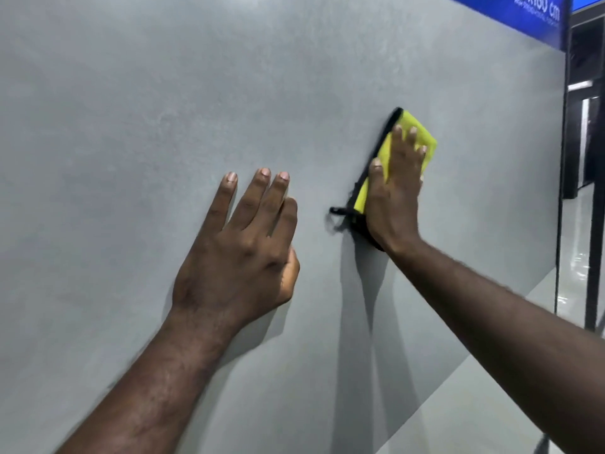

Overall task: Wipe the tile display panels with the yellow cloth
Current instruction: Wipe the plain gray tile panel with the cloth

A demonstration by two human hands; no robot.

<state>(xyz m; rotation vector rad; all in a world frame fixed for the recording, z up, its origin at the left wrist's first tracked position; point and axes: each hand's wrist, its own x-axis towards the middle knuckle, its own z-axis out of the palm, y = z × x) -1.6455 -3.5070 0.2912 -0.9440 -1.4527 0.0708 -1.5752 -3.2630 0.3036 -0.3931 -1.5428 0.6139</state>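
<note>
Head view: right hand [394, 188], fingers straight, presses yellow cloth [414, 136] flat against grey tile panel [131, 126]. Left hand [242, 247] rests spread on it, holding nothing.

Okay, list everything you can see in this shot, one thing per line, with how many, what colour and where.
tile display panel: one, grey, fills most of the view
yellow cloth: one, yellow with black edging, flat on the panel right of centre
cloth loop: one, black, sticks out left from the cloth's lower corner
sign: one, blue with white lettering, top right corner
frame post: one, dark, right edge
left hand: one, fingers straight, flat on the panel at centre
right hand: one, fingers straight, pressing the cloth against the panel
</note>
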